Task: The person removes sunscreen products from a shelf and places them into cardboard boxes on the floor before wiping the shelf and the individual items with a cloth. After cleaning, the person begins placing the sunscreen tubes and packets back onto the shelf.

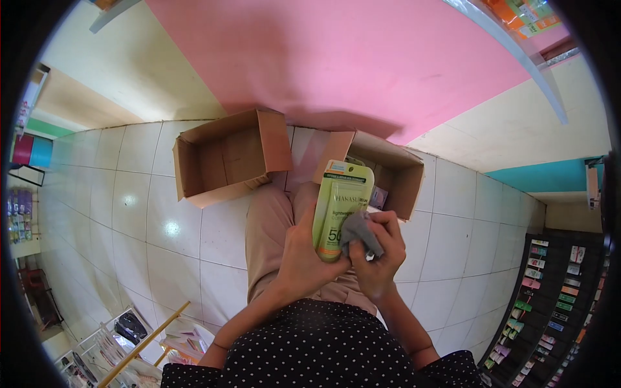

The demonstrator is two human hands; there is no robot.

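Note:
My left hand (301,257) is closed around the lower left side of a green sunscreen package (341,189), held tilted above my lap. The package has a rounded top, a large "50" and an orange strip near its bottom. Bunched in my right hand (387,251) is a grey cloth (359,235), which lies against the lower right front of the package and covers part of the print. Something white shows beside the cloth, too hidden to name. Behind the package, an open cardboard box (402,189) holds a few items, mostly out of sight.
Another open cardboard box (275,143) stands on the white tiled floor (139,207) to the left, near the pink wall (310,58). A dark display rack (550,304) with small packets is at the right. Toward the lower left are a wooden pole (145,343) and a white wire rack (97,359).

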